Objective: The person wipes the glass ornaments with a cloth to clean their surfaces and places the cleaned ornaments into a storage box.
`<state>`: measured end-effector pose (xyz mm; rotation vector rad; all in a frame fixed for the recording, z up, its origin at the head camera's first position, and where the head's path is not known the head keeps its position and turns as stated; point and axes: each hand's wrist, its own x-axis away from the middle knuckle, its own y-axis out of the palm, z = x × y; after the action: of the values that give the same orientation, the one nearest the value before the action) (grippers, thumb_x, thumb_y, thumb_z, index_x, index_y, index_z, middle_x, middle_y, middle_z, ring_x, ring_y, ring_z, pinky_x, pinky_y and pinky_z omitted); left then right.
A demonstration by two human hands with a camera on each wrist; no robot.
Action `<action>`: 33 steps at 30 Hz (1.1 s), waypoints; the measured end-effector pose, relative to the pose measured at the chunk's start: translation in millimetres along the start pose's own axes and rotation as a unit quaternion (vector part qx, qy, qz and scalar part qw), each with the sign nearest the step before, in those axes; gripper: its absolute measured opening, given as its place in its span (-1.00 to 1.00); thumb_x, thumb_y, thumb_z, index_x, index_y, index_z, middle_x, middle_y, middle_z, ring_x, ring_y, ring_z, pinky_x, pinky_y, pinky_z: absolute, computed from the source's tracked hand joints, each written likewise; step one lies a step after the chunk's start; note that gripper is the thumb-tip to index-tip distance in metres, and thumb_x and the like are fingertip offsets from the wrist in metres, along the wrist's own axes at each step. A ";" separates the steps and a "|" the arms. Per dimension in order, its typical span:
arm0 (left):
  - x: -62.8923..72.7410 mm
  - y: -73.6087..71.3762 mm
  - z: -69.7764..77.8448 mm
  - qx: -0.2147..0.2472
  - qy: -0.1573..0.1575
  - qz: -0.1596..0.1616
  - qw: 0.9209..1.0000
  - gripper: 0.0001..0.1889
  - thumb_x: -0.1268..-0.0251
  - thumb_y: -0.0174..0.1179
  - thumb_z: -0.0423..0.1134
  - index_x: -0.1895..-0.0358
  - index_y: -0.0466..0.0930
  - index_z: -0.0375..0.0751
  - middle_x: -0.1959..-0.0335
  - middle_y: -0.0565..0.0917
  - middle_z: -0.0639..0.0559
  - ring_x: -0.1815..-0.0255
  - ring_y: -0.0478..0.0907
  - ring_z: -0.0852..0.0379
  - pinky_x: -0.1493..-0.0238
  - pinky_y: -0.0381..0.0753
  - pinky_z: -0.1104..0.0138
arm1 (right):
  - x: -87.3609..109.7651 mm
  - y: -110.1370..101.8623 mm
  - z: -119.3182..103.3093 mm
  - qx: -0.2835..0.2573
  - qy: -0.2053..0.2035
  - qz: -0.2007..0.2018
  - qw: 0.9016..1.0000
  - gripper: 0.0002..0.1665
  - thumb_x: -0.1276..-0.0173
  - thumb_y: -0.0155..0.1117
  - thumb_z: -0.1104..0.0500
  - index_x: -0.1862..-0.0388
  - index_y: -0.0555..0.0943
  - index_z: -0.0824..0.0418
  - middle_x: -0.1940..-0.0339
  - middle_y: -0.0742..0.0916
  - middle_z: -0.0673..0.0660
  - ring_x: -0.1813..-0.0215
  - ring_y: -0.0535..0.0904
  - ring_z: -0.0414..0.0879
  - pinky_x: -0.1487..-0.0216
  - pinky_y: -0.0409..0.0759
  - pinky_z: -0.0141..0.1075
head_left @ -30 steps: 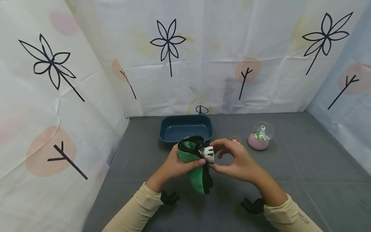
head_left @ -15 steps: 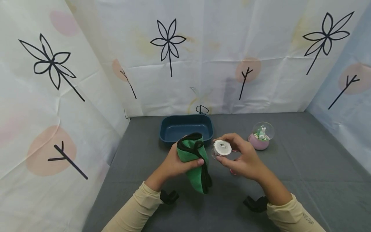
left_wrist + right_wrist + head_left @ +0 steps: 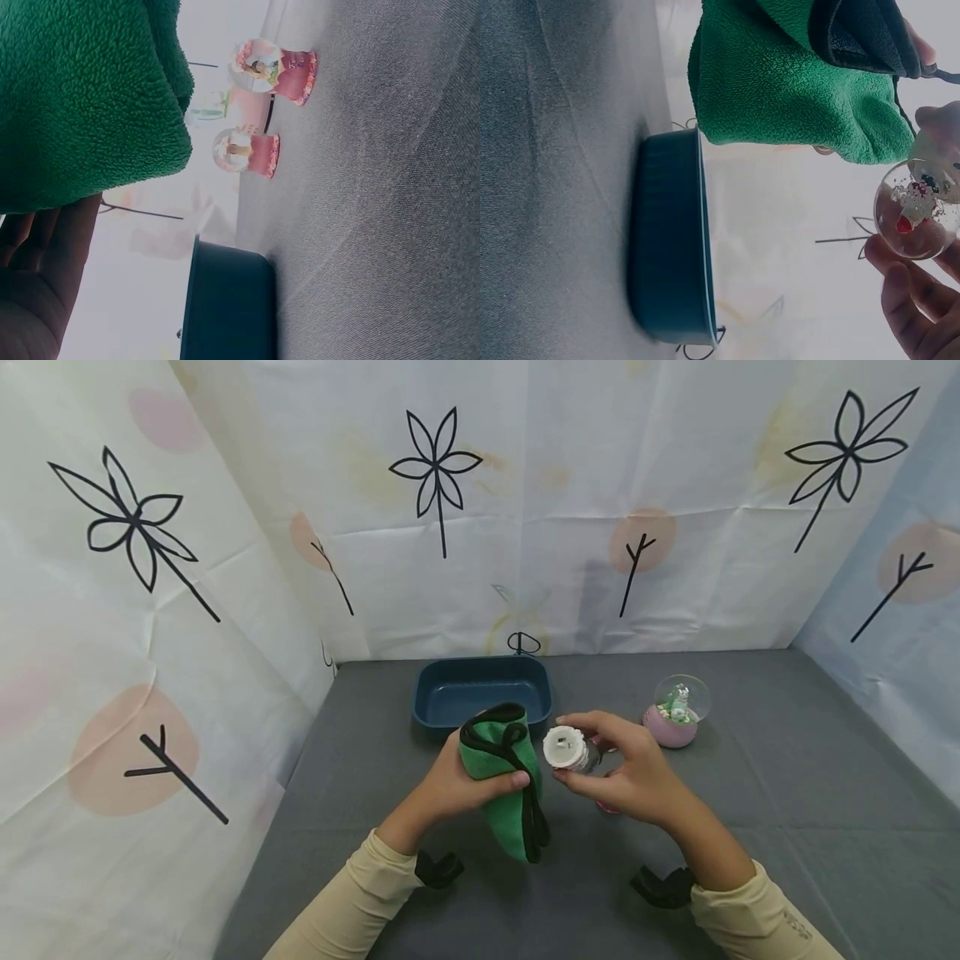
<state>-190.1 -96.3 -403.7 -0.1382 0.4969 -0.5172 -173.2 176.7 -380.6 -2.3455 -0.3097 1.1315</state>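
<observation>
Holding green cloth [image 3: 486, 763] in left fingers [image 3: 66, 244], snow globe [image 3: 566, 749] in right fingers [image 3: 606, 724]

Room left of tray [image 3: 480, 689] (cloth [image 3: 512, 818] in front)

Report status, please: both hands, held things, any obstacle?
Left hand grips green cloth. Right hand holds snow globe, white underside showing. No obstacle visible between them.

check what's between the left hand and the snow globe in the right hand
In the head view, the green cloth lies between the snow globe and the left hand, which grips it.
</observation>
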 end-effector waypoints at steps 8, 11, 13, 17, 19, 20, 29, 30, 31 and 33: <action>-0.5 0.5 -1.3 0.009 0.008 -0.005 1.000 -0.48 -0.31 0.53 -0.17 -0.28 0.56 -0.13 0.07 0.75 -0.18 0.12 0.76 0.09 0.03 0.80 0.17 | 0.3 0.7 -0.2 -0.013 0.004 0.010 1.000 -0.30 0.10 0.78 0.40 -0.02 0.59 0.21 0.16 0.81 0.02 0.19 0.66 -0.28 0.28 0.61 -0.47; -0.7 0.3 -2.7 0.016 0.013 -0.010 1.000 -0.47 -0.32 0.52 -0.17 -0.29 0.56 -0.14 0.04 0.74 -0.20 0.09 0.75 0.10 0.01 0.80 0.16 | 0.3 1.3 1.0 -0.022 -0.013 0.012 1.000 -0.34 0.12 0.77 0.44 0.02 0.66 0.17 0.14 0.79 0.02 0.22 0.61 -0.26 0.26 0.60 -0.47; -0.6 0.2 -3.8 0.014 0.019 -0.011 1.000 -0.44 -0.32 0.53 -0.14 -0.32 0.55 -0.14 0.03 0.74 -0.20 0.08 0.75 0.11 0.00 0.80 0.17 | -0.3 1.8 1.2 -0.036 -0.024 0.008 0.999 -0.33 0.12 0.75 0.46 -0.01 0.68 0.16 0.10 0.80 0.05 0.22 0.62 -0.24 0.26 0.60 -0.45; 0.1 1.2 -4.2 0.012 0.020 -0.017 1.000 -0.42 -0.31 0.54 -0.09 -0.34 0.55 -0.08 -0.01 0.74 -0.14 0.06 0.76 0.09 0.00 0.81 0.16 | -0.8 3.4 0.5 -0.053 -0.044 0.001 0.998 -0.30 0.08 0.73 0.48 -0.09 0.72 0.15 0.00 0.79 0.12 0.11 0.64 -0.19 0.20 0.62 -0.44; 0.3 2.0 -3.6 0.014 0.019 -0.021 1.000 -0.43 -0.30 0.54 -0.08 -0.32 0.56 -0.05 -0.02 0.74 -0.10 0.05 0.76 0.07 0.00 0.81 0.15 | -0.8 4.5 -0.3 -0.051 -0.050 -0.001 0.997 -0.30 0.07 0.73 0.47 -0.11 0.74 0.15 -0.04 0.79 0.15 0.03 0.65 -0.16 0.15 0.63 -0.46; 0.4 2.5 -3.3 0.016 0.017 -0.022 0.999 -0.43 -0.29 0.55 -0.08 -0.32 0.56 -0.03 -0.03 0.74 -0.08 0.03 0.76 0.06 -0.01 0.81 0.14 | -0.7 5.1 -0.9 -0.049 -0.050 -0.001 0.998 -0.30 0.07 0.74 0.46 -0.11 0.75 0.15 -0.05 0.79 0.16 -0.01 0.65 -0.15 0.12 0.64 -0.47; -0.6 6.4 -3.6 0.014 0.018 -0.024 0.999 -0.36 -0.25 0.57 -0.06 -0.36 0.54 -0.02 -0.09 0.72 -0.06 -0.03 0.74 0.06 -0.07 0.79 0.16 | -1.5 11.3 -6.5 -0.014 -0.061 -0.001 0.998 -0.35 0.04 0.76 0.41 -0.09 0.79 0.13 -0.07 0.79 0.13 -0.15 0.69 -0.06 -0.24 0.58 -0.49; -0.5 6.9 -3.9 0.016 0.017 -0.026 0.999 -0.36 -0.25 0.58 -0.09 -0.36 0.53 -0.03 -0.09 0.72 -0.06 -0.03 0.74 0.05 -0.06 0.79 0.16 | -1.5 12.1 -6.8 -0.013 -0.066 -0.001 0.998 -0.35 0.04 0.75 0.41 -0.09 0.79 0.14 -0.07 0.78 0.14 -0.15 0.69 -0.06 -0.25 0.58 -0.49; -0.3 7.3 -4.4 0.018 0.016 -0.028 0.999 -0.37 -0.26 0.57 -0.11 -0.36 0.54 -0.03 -0.09 0.72 -0.05 -0.03 0.75 0.05 -0.06 0.79 0.15 | -1.6 12.8 -6.9 -0.014 -0.069 -0.002 0.997 -0.36 0.04 0.75 0.42 -0.08 0.79 0.14 -0.06 0.78 0.14 -0.15 0.69 -0.06 -0.24 0.58 -0.50; 0.0 8.0 -5.9 0.023 0.016 -0.031 0.999 -0.39 -0.26 0.57 -0.15 -0.35 0.54 -0.04 -0.08 0.72 -0.06 -0.03 0.75 0.05 -0.05 0.79 0.15 | -1.6 14.4 -7.2 -0.019 -0.075 -0.001 0.997 -0.37 0.04 0.74 0.44 -0.06 0.79 0.15 -0.05 0.78 0.14 -0.13 0.69 -0.05 -0.22 0.59 -0.50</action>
<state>-189.4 -89.4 -410.9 -0.1024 0.5132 -0.5917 -168.8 161.4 -383.6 -2.2962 -0.3898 1.3146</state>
